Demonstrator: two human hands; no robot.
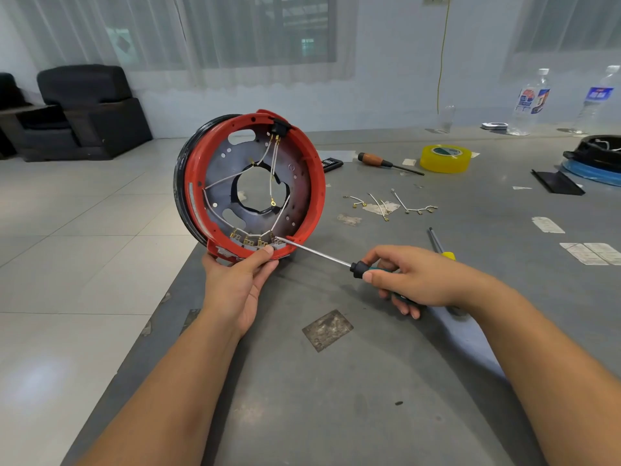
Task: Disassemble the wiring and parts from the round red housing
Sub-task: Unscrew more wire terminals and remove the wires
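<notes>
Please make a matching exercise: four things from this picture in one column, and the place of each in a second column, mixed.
Things:
1. red housing
2. teal-handled screwdriver
3. roll of yellow tape
4. loose wires

Places:
A. lying on the table behind the housing
B. gripped in the right hand
C. far on the table, near a wooden-handled screwdriver
D. held upright by the left hand

Pairs: 1-D, 2-B, 3-C, 4-A

Both forearms reach forward, bare. Left hand (pixel 235 284) palm up, thumb on top, fingers curled under, gripping the red housing (pixel 312 183) by its lower rim. Right hand (pixel 406 280) palm down, fingers wrapped round the screwdriver (pixel 361 268) handle, index finger extended along it.
</notes>
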